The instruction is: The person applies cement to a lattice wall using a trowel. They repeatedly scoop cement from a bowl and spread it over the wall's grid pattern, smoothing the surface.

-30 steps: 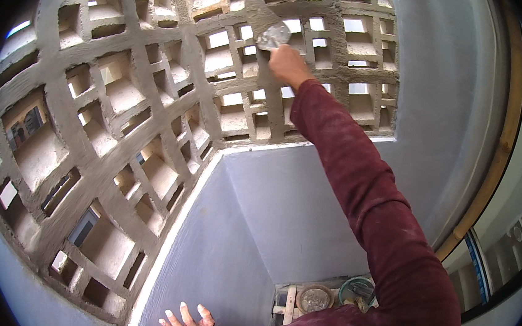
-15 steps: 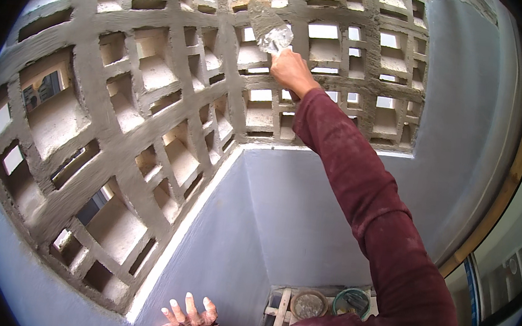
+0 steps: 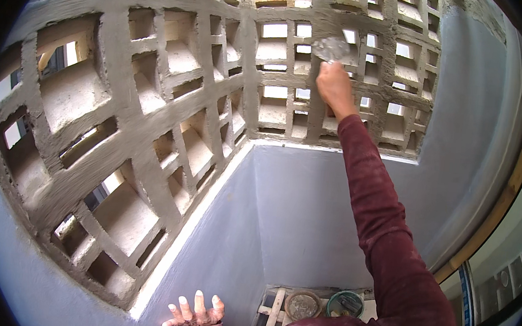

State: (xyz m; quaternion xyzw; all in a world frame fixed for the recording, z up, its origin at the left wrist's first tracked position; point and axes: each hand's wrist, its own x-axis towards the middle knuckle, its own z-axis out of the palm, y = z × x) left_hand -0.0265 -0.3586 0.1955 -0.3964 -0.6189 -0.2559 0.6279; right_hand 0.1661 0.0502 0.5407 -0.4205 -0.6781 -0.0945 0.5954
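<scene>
My right hand (image 3: 336,87) is closed around a putty knife, its arm stretched up and forward. The wide blade (image 3: 331,49), smeared with grey mortar, lies against or just in front of the far side of a lattice wall (image 3: 113,44). Its handle is mostly hidden in my fist. Rough grey mortar coats the lattice bars around the many rectangular openings. At the bottom, my left hand (image 3: 198,314) has its fingers spread, by the smooth grey-blue wall (image 3: 216,246) under the lattice. Whether it touches the wall I cannot tell.
Low down in the corner, a round tub of grey mortar (image 3: 303,306) and a green bucket with tools in it (image 3: 345,304) stand by wooden slats (image 3: 274,310). A pale ledge (image 3: 189,234) runs below the lattice. A wooden edge (image 3: 517,179) curves along the right.
My right hand has carried the putty knife rightward from near the lattice corner and slightly down. The view has shifted a little. My left hand stays spread by the wall.
</scene>
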